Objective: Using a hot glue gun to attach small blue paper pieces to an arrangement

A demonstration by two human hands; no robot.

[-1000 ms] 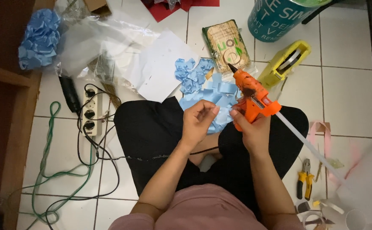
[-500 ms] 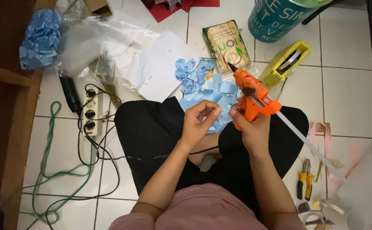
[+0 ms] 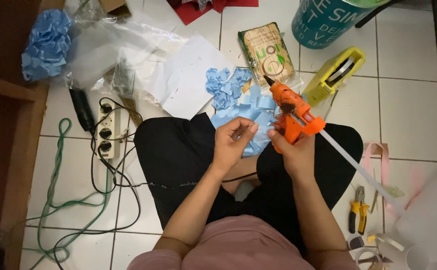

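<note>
- Sitting cross-legged on the tiled floor (image 3: 418,90), the person works over the lap, both hands at the centre of the frame.
- Right hand (image 3: 294,152) wraps shut around the handle of an orange glue gun (image 3: 291,112); its long axis runs from lower right to upper left, nozzle toward the top of the frame, and a white glue stick (image 3: 358,167) trails out of the back toward lower right.
- Left hand (image 3: 233,142) has its fingertips pinched on a small light-blue paper piece (image 3: 256,142), just left of the gun's body and almost touching the right hand.
- That piece lies below and left of the nozzle, so the tip points past it, not at it.
- Both forearms rise from the bottom edge and converge; the left hand is the nearer to the paper.
- More blue paper pieces (image 3: 233,90) lie on the floor just above the knees, beside a white sheet (image 3: 188,75).
- A yellow tape dispenser (image 3: 333,75) sits at upper right, a power strip (image 3: 106,130) at left, pliers (image 3: 357,217) at lower right.
</note>
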